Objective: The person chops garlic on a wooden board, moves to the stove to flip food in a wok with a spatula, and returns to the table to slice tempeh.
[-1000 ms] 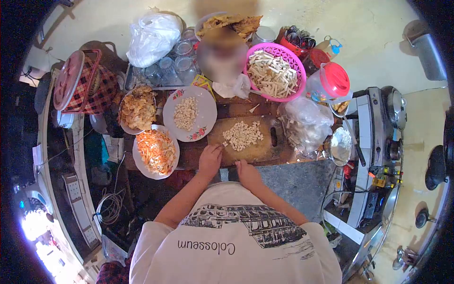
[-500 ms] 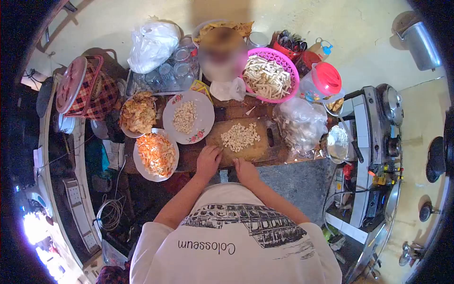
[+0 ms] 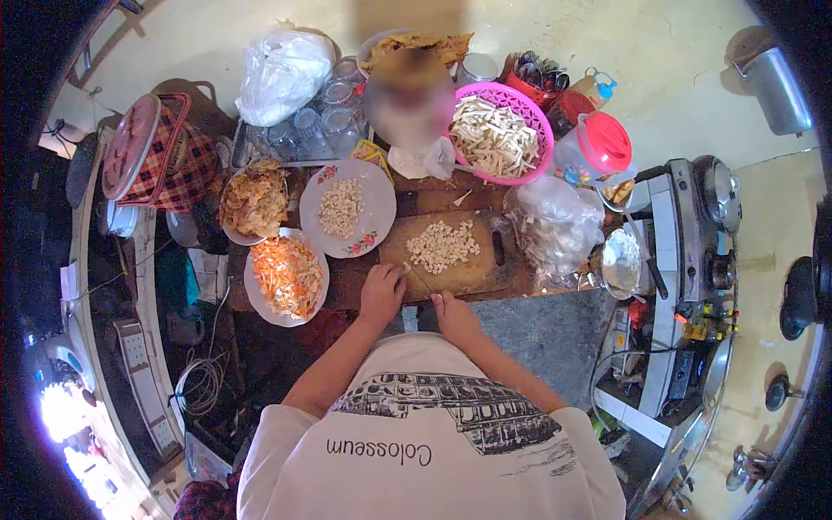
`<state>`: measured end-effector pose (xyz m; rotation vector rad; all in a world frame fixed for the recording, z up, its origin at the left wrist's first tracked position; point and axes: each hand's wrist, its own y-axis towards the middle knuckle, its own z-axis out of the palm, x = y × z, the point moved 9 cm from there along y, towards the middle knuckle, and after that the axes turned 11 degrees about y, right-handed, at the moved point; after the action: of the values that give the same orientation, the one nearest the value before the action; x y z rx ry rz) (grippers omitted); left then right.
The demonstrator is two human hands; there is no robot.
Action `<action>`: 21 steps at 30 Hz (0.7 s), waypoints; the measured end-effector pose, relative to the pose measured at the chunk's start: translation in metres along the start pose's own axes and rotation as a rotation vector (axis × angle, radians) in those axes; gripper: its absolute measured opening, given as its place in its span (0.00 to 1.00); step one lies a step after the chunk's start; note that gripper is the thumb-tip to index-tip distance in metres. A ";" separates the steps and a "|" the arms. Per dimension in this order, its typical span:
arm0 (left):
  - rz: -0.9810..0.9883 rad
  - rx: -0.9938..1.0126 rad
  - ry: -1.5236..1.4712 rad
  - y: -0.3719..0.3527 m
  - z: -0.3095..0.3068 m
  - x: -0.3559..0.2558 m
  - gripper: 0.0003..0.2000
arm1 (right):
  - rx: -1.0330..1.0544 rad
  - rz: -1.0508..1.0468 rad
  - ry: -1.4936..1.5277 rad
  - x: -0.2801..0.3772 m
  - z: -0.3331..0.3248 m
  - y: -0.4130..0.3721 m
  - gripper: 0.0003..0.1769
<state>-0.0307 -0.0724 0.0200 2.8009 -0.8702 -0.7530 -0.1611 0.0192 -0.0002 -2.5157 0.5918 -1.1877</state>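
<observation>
My right hand (image 3: 457, 316) is closed around the handle of a knife (image 3: 422, 279), whose thin blade points up and left over the front edge of the wooden cutting board (image 3: 394, 251). Close by on the left, my left hand (image 3: 382, 292) has its fingers drawn together at the board's front left corner. A small pale bit seems to show at its fingertips, too small to name. Diced white pieces (image 3: 443, 246) lie heaped on the board. More of these cubes (image 3: 341, 209) sit on a flowered plate (image 3: 373, 195) just behind my left hand.
Shredded orange and white vegetables (image 3: 286, 277) fill a plate at left, beside a bowl of fried food (image 3: 254, 199). Behind the board stands a pink basket (image 3: 548, 143) of white sticks. A plastic bag (image 3: 555, 221) lies at right, near a stove (image 3: 687, 221).
The knife blade now shows between my hands, tilted up and left. Both hands stay almost in place, and the view has shifted slightly.
</observation>
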 end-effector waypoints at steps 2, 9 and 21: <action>0.006 -0.002 0.002 0.001 0.000 0.000 0.10 | 0.003 0.002 -0.016 -0.002 0.001 0.000 0.22; -0.005 0.022 0.011 0.001 0.003 0.002 0.10 | 0.016 0.017 0.010 -0.004 0.003 -0.001 0.22; -0.085 0.066 -0.042 0.004 0.005 0.004 0.08 | 0.014 0.007 -0.023 -0.008 0.024 0.024 0.23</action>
<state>-0.0324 -0.0783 0.0151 2.9062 -0.8009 -0.8132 -0.1529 0.0040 -0.0305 -2.5106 0.5841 -1.1550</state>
